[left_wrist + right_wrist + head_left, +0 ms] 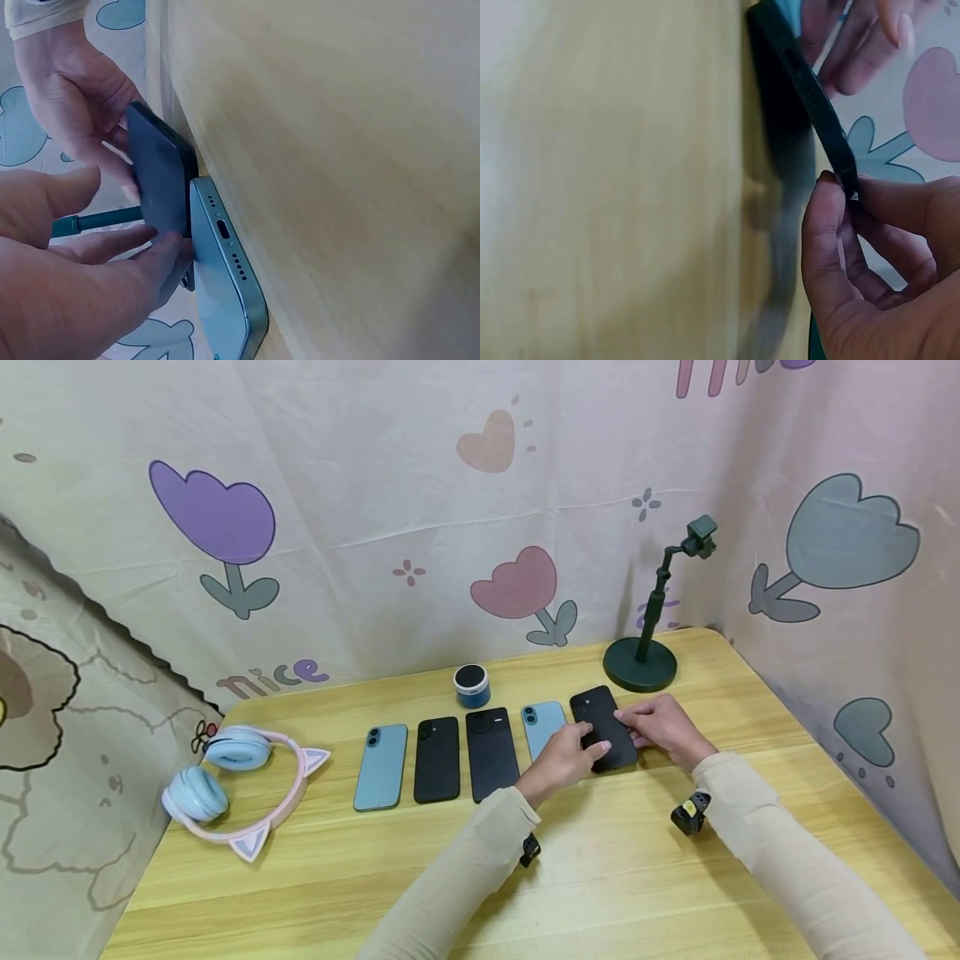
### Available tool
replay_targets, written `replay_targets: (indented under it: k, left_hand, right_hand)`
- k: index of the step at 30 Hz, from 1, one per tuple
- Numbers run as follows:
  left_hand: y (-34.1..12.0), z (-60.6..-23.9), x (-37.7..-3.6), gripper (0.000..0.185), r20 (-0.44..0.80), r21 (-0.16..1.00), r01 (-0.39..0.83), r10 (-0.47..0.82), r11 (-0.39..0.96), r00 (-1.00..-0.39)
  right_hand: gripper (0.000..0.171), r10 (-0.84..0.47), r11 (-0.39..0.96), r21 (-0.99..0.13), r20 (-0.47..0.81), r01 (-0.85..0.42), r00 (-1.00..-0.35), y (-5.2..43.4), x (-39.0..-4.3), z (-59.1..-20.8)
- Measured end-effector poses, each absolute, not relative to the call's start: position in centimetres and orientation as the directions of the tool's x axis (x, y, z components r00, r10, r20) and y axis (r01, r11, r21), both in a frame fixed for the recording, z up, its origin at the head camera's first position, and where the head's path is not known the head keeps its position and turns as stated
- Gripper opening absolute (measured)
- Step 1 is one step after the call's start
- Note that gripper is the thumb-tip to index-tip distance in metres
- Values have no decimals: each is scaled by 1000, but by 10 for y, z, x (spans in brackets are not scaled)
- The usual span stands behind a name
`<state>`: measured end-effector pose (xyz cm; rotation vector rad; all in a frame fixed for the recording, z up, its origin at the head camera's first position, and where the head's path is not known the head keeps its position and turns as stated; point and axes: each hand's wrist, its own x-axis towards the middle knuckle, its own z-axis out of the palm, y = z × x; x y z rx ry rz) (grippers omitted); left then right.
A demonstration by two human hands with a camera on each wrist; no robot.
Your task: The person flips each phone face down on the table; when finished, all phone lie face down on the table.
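Observation:
Pinched at its right edge by my right hand, a black smartphone lies back up at the right end of a row. In the right wrist view, thumb and fingers grip one corner, and that side tilts up off the table. My left hand touches the phone's opposite edge with its fingertips; in the left wrist view its thumb stays apart from the phone. Just left of it is a light blue smartphone, partly hidden by the left hand in the head view.
Further left lie a dark smartphone, a black smartphone and another light blue smartphone. A small blue speaker and a dark green stand stand behind. Cat-ear headphones rest on the wooden table at left.

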<state>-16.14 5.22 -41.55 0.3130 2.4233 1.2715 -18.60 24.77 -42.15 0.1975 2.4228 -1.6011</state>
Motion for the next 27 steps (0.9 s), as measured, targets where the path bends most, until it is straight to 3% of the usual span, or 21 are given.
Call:
replay_targets:
  k: [15, 19, 27]
  left_hand:
    - [46, -409, -160, 52, -202, 814, 67, 389, 578, -899]
    - [35, -397, -156, 55, -131, 757, 175, 408, 629, -903]
    - [-21, -381, -130, 64, 14, 498, 443, 504, 745, -863]
  right_hand:
    - [31, -12, 549, -816, -225, 182, -974, 247, -184, -422]
    - [35, -19, 587, -794, -206, 156, -978, 247, -182, -419]
    - [43, -32, 772, -636, -17, -14, -999, 244, -161, -405]
